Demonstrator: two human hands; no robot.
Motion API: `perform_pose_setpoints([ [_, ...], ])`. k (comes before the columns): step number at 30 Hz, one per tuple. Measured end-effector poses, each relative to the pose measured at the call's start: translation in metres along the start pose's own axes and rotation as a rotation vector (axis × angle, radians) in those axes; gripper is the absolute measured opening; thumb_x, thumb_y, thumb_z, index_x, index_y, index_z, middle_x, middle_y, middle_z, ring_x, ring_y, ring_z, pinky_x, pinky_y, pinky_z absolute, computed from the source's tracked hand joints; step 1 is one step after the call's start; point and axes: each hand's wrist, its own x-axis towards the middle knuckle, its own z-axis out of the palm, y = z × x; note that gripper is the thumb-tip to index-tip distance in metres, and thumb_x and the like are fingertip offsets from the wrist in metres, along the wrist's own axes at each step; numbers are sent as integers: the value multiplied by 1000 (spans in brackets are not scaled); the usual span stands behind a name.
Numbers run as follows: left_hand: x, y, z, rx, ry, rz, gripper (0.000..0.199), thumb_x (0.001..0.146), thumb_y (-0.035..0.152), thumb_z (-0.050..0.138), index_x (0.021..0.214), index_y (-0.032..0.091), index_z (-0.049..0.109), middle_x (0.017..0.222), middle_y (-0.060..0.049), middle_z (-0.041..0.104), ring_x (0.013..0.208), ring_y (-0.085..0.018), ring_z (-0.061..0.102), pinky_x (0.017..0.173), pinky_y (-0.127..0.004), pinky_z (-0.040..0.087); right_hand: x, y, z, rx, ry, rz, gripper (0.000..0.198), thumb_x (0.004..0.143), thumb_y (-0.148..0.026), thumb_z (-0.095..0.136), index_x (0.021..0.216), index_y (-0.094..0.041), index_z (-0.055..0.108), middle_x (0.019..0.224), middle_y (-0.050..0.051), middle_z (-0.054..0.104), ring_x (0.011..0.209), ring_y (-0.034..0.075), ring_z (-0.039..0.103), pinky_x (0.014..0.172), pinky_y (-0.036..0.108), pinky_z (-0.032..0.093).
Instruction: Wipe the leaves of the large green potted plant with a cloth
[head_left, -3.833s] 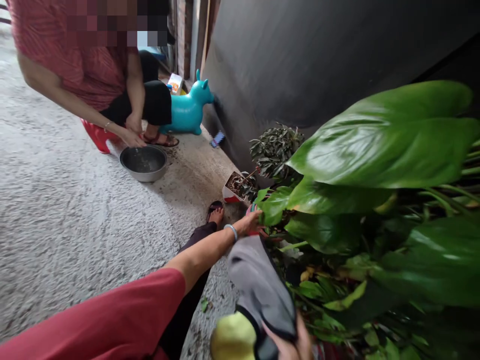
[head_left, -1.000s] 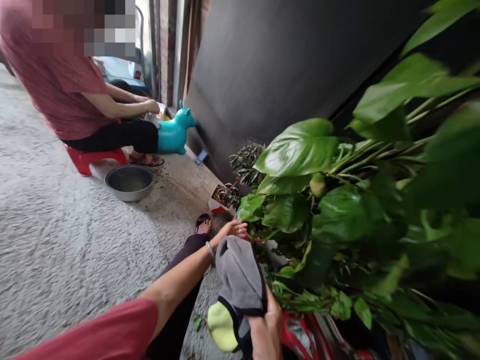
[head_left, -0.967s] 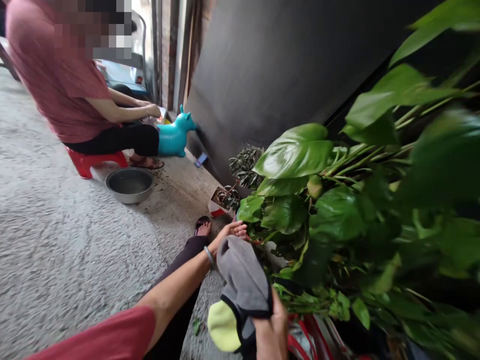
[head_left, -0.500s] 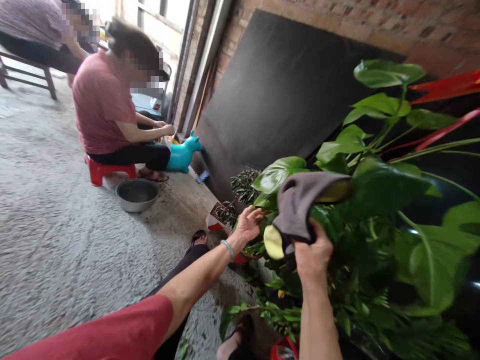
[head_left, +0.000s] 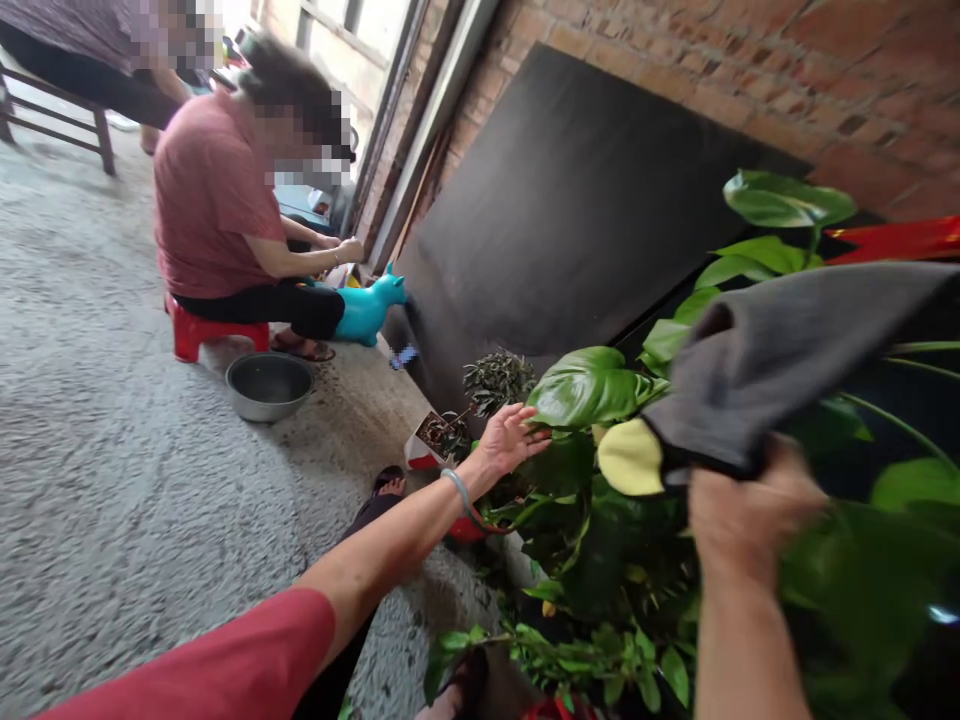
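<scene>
My right hand (head_left: 742, 515) grips a grey cloth (head_left: 780, 360) with a yellow-green patch, held up against the leaves of a large green plant (head_left: 592, 385). My left hand (head_left: 510, 440) reaches forward with spread fingers, its fingertips at the edge of a broad glossy leaf. A bracelet sits on that wrist. Lower down, a red pot (head_left: 469, 525) shows among the stems.
A person in a pink shirt (head_left: 217, 200) sits on a red stool (head_left: 199, 335) by a metal bowl (head_left: 270, 385) and a teal toy animal (head_left: 367, 310). A small potted plant (head_left: 442, 440) stands near my foot. A dark board (head_left: 570, 210) leans on the brick wall.
My right hand has lifted the cloth from low by my knee up to the upper leaves. My left hand rose from the pot to a broad leaf. The view tilted upward.
</scene>
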Motion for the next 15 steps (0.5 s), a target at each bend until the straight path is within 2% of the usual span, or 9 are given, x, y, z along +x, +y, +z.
perform_pose_setpoints([
  [2,3,1,4,12,31,10,24,81,38,65,97,20,69,92,-6,71,88,-22,67,90,-37,49,-18,11,27,15,-362,40,46,62,-34,55,99,-18,77,97,13,74,94,31,68,89,44,51],
  [4,5,0,6,50,91,-10,31,80,33,65,107,20,71,87,-3,71,79,-19,64,86,-32,48,-50,21,33,5,-588,113,54,54,-32,52,100,-19,79,95,13,75,89,32,69,87,44,52],
  [7,2,-8,4,115,132,-98,37,78,31,66,112,17,73,83,-2,70,73,-16,60,80,-29,45,-91,26,12,-25,-662,156,53,54,-35,53,99,-22,80,94,12,75,87,34,70,83,46,54],
  [9,-3,-16,3,120,104,-126,40,76,31,69,113,16,73,83,-2,70,73,-16,60,76,-27,44,-102,22,-8,-47,-707,197,55,59,-37,53,105,-23,79,101,11,75,94,34,71,86,45,55],
  [12,-13,-26,4,85,73,-113,42,74,28,69,113,15,72,82,0,68,69,-14,59,68,-26,43,-98,12,-28,-83,-746,256,63,63,-41,53,116,-17,75,113,12,74,105,34,70,93,42,54],
  [15,-17,-28,8,47,70,-80,42,76,28,66,116,16,70,86,-1,69,71,-14,61,67,-26,44,-88,3,-37,-75,-778,320,69,58,-43,54,116,-12,74,112,14,74,104,35,69,96,44,53],
])
